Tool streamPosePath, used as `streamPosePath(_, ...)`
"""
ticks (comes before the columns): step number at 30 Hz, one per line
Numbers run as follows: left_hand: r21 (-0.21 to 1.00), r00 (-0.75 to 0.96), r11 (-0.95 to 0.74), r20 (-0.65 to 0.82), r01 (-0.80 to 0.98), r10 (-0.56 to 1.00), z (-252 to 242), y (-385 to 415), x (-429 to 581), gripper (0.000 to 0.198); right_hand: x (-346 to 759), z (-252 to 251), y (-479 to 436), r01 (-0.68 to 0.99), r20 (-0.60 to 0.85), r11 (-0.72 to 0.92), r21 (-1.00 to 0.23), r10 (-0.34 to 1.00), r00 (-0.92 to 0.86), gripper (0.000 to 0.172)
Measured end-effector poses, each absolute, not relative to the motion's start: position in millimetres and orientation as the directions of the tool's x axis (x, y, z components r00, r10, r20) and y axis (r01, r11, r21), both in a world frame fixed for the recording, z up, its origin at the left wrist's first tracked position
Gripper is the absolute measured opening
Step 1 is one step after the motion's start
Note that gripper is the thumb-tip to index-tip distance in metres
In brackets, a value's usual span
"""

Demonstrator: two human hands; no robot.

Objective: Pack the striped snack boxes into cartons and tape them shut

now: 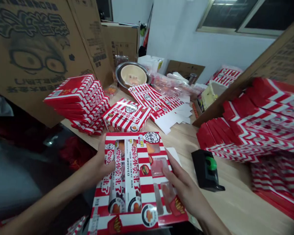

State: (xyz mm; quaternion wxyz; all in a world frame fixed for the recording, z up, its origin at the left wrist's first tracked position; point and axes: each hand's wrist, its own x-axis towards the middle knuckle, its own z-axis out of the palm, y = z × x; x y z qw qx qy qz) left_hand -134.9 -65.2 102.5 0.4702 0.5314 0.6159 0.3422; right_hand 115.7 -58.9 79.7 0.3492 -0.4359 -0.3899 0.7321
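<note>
The left hand (101, 163) and right hand (183, 192) hold a flat red-and-white striped cardboard takeaway box (139, 200) at 6 o'clock, just above the tabletop's near edge. The left grip is narrow, clamped on the box's left edge with the thumb on top. The right grip is wider, with its fingers (168, 173) spread over the box's printed face beside a clear plastic window (159, 166). A white card edge (173, 156) shows behind the box at 1 o'clock.

Two big banks of striped boxes (254, 125) lie stacked at 3 o'clock, and a tilted stack (75, 101) stands at 10 o'clock. Nearer 12 o'clock, a closed striped box (126, 116) sits just beside unfolded striped blanks (156, 102) with white die-cut flaps. Beyond them, a steel basin (120, 73) holds a cream bowl (133, 75), and clear plastic bags (169, 85) lie close by.

The light wood tabletop (235, 202) carries a black device with a green button (207, 168) at 2 o'clock. Large printed cardboard sheets (31, 55) lean at 10 o'clock, and a window (237, 16) is set in the white wall (176, 42) at 1 o'clock.
</note>
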Motion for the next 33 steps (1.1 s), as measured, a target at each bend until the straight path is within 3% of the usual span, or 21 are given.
streamPosePath(5,0.947,-0.034,0.208,-0.206,0.245,0.978,104,-62,-125,0.089,101,83,-78,-0.034,-0.413,-0.439,-0.898,0.866,-0.282,0.076)
streamPosePath(10,0.954,-0.097,0.301,-0.299,0.006,0.949,105,-68,-119,0.086,91,86,-85,0.012,-0.466,-0.487,-0.873,0.828,-0.313,0.08)
streamPosePath(14,0.905,-0.213,0.369,-0.411,-0.211,0.886,102,-81,-117,0.081,88,89,-88,0.028,-0.382,-0.404,-0.914,0.839,-0.388,0.083)
streamPosePath(19,0.875,-0.189,0.43,-0.472,-0.223,0.861,100,-89,-128,0.084,88,89,-92,-0.016,-0.307,-0.362,-0.932,0.813,-0.494,0.086)
streamPosePath(24,0.822,-0.015,0.417,-0.458,-0.387,0.889,104,-89,-132,0.078,87,81,-89,0.081,-0.343,-0.346,-0.935,0.82,-0.458,0.085)
streamPosePath(28,0.823,-0.152,0.286,-0.404,-0.491,0.902,97,-91,-118,0.07,75,81,-87,0.079,-0.285,-0.303,-0.95,0.737,-0.613,0.088)
streamPosePath(33,0.871,-0.288,0.196,-0.35,-0.451,0.891,92,-98,-103,0.069,69,88,-80,0.038,-0.122,-0.129,-0.991,0.744,-0.657,0.091)
